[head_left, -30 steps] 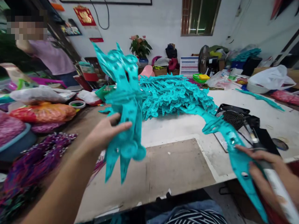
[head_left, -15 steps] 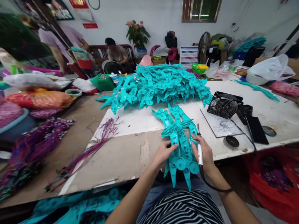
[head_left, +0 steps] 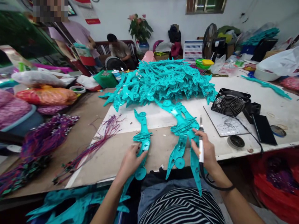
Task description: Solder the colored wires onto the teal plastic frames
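My left hand [head_left: 132, 161] is closed around a single teal plastic part [head_left: 143, 124], long and curved with a round disc near its lower end, tilted over the table's front edge. In my right hand [head_left: 205, 151] is a soldering iron [head_left: 201, 146] with a white handle, tip pointing up and away. The fingers of that hand also touch further teal parts [head_left: 181, 124], which lie overlapped and spread at the table edge. A large heap of teal parts [head_left: 168, 81] lies just beyond both hands.
Bundled purple-red wires [head_left: 100, 137] lie on the left. A black fan [head_left: 230, 104], a white board [head_left: 217, 124], a small round tin [head_left: 235, 142] and a black phone-like slab [head_left: 264, 129] are on the right. More teal parts [head_left: 70, 208] sit below the table edge. Two people are behind.
My left hand has moved left, drawing one teal part apart from the others. My right hand keeps the soldering iron beside the remaining parts. The view has shifted slightly.
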`<state>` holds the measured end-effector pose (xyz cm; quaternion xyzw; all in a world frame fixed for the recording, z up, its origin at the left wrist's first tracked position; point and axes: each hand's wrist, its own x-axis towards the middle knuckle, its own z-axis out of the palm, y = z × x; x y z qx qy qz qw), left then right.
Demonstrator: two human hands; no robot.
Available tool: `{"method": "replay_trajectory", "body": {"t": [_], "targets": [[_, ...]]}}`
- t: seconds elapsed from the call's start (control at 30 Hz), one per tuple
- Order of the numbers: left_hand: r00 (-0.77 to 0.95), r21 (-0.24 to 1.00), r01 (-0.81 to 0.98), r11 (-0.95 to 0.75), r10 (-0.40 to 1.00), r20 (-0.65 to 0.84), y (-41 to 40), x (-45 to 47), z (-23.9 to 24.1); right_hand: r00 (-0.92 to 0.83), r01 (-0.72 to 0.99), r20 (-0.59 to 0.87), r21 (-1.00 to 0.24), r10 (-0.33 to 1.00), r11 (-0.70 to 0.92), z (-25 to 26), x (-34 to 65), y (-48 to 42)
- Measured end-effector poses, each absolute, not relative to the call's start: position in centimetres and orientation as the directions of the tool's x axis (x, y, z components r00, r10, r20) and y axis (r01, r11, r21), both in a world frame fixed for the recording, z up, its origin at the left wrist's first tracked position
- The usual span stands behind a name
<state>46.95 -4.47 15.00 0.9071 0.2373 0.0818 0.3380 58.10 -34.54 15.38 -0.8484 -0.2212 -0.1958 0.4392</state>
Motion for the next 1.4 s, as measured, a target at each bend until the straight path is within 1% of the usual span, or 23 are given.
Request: {"method": "replay_trajectory", "body": {"t": [0.03,0.07,0.1,0.13,0.17,0.23,0.27,0.3,0.33,0.4,0.57,0.63,0.7,0.77,0.8,0.87,0.97,1.07,1.13,1.2,1.23,1.3,1.4], "targets": [[0.862,0.600,0.340,-0.724,0.494,0.108,-5.1,47.0,14.8,0.833,0.516,0.534,-0.653,0.146,-0.554,15.8,58.6,-35.6],[0.859,0.557,0.275,-0.784,0.460,0.224,-6.0,47.2,14.7,0.837,0.480,0.540,-0.640,0.093,-0.600,16.0,59.3,-36.7],[0.868,0.519,0.176,-0.837,0.380,0.319,-7.4,47.5,14.8,0.841,0.439,0.538,-0.620,0.054,-0.650,16.1,60.0,-37.9],[0.889,0.484,0.051,-0.874,0.261,0.377,-8.9,48.1,14.8,0.848,0.394,0.529,-0.597,0.026,-0.699,16.0,60.9,-39.0],[0.911,0.456,-0.087,-0.886,0.115,0.396,-10.6,48.8,14.9,0.858,0.352,0.514,-0.575,0.008,-0.739,15.8,61.7,-39.9],[0.923,0.421,-0.305,-0.854,-0.156,0.353,-13.9,50.5,14.7,0.879,0.302,0.477,-0.538,0.011,-0.787,15.1,63.4,-41.3],[0.919,0.420,-0.358,-0.834,-0.235,0.317,-15.3,51.3,14.4,0.888,0.298,0.460,-0.526,0.028,-0.796,14.8,64.2,-41.6],[0.920,0.428,-0.375,-0.822,-0.273,0.282,-16.5,52.1,13.8,0.894,0.304,0.446,-0.518,0.051,-0.799,14.4,64.9,-41.7],[0.925,0.441,-0.368,-0.818,-0.277,0.258,-17.3,52.7,13.2,0.898,0.315,0.433,-0.509,0.078,-0.801,14.1,65.5,-41.7],[0.939,0.472,-0.331,-0.817,-0.234,0.253,-18.2,53.2,11.9,0.897,0.348,0.421,-0.494,0.131,-0.797,13.7,66.5,-41.2],[0.934,0.528,-0.285,-0.800,-0.107,0.342,-17.2,51.6,10.6,0.867,0.425,0.456,-0.464,0.201,-0.777,13.3,66.7,-39.0],[0.932,0.517,-0.240,-0.822,-0.045,0.360,-16.2,51.0,10.8,0.844,0.490,0.460,-0.454,0.276,-0.744,12.9,65.8,-37.9],[0.936,0.484,-0.187,-0.855,-0.004,0.353,-15.1,50.9,10.9,0.793,0.589,0.464,-0.420,0.395,-0.691,12.3,64.5,-36.7],[0.949,0.440,-0.130,-0.888,0.018,0.316,-14.1,51.4,10.9,0.736,0.665,0.478,-0.378,0.479,-0.645,11.7,63.0,-35.6],[0.957,0.420,-0.103,-0.902,0.025,0.290,-13.7,51.7,11.0,0.721,0.681,0.487,-0.367,0.493,-0.633,11.5,62.3,-35.1],[0.972,0.395,-0.067,-0.916,0.028,0.232,-13.4,52.3,11.2,0.722,0.680,0.495,-0.376,0.484,-0.629,11.1,61.1,-34.0],[0.985,0.403,-0.068,-0.913,0.002,0.171,-13.4,52.7,11.8,0.727,0.678,0.479,-0.391,0.492,-0.622,11.1,60.1,-32.7],[0.978,0.425,-0.093,-0.900,-0.004,0.207,-12.3,51.6,12.7,0.717,0.688,0.465,-0.352,0.519,-0.635,11.6,60.6,-32.8],[0.962,0.421,-0.053,-0.905,0.066,0.264,-10.4,50.2,13.2,0.711,0.680,0.498,-0.307,0.497,-0.666,12.0,61.7,-34.1],[0.943,0.421,0.047,-0.906,0.179,0.279,-8.0,48.7,13.4,0.709,0.657,0.550,-0.289,0.441,-0.696,12.1,63.0,-36.2],[0.940,0.428,0.096,-0.899,0.223,0.257,-6.9,48.0,13.3,0.724,0.636,0.555,-0.309,0.409,-0.707,12.0,63.7,-37.3],[0.953,0.453,0.152,-0.879,0.252,0.170,-5.5,47.3,13.1,0.780,0.587,0.499,-0.375,0.377,-0.718,11.4,64.7,-38.8],[0.978,0.501,0.145,-0.853,0.200,0.058,-5.7,48.1,12.6,0.845,0.517,0.393,-0.428,0.362,-0.742,10.4,65.6,-38.9]]}}
